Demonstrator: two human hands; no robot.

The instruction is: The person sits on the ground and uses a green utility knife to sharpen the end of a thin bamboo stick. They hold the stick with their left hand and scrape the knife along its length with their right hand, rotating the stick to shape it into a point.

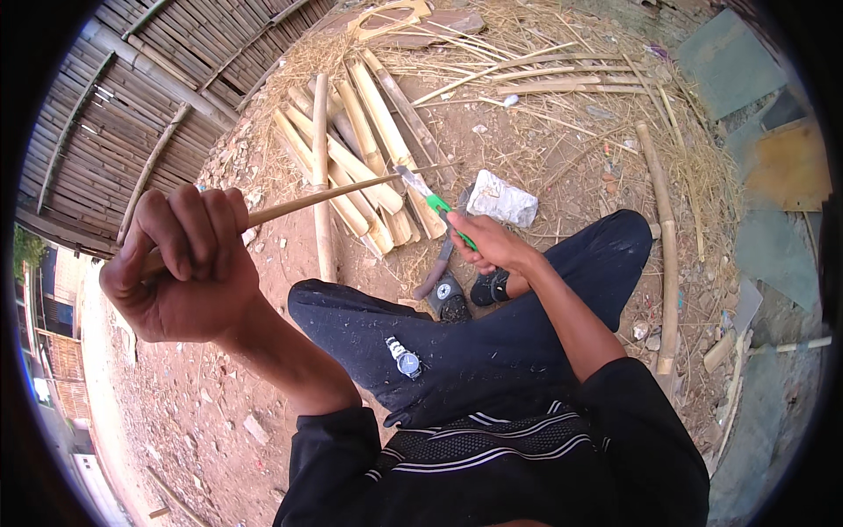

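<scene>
My left hand (184, 263) is raised on the left, its fingers wrapped round the thick end of a thin bamboo stick (325, 200). The stick points away to the right and tapers toward its far end. My right hand (492, 241) grips a green utility knife (437, 205) in front of my knees. The knife's blade lies at the stick, toward its thin end; whether it cuts in, I cannot tell. A silver wristwatch (406, 362) rests on the dark trousers over my lap. By my foot (450, 301) lies a tool with a dark curved handle (432, 279).
Several split bamboo pieces (364, 167) are heaped ahead on the dirt. Beside them sits a whitish block (502, 199). Thin strips (562, 79) lie farther off, a bamboo pole (660, 255) runs along the right, and a slatted bamboo wall (132, 97) stands at left.
</scene>
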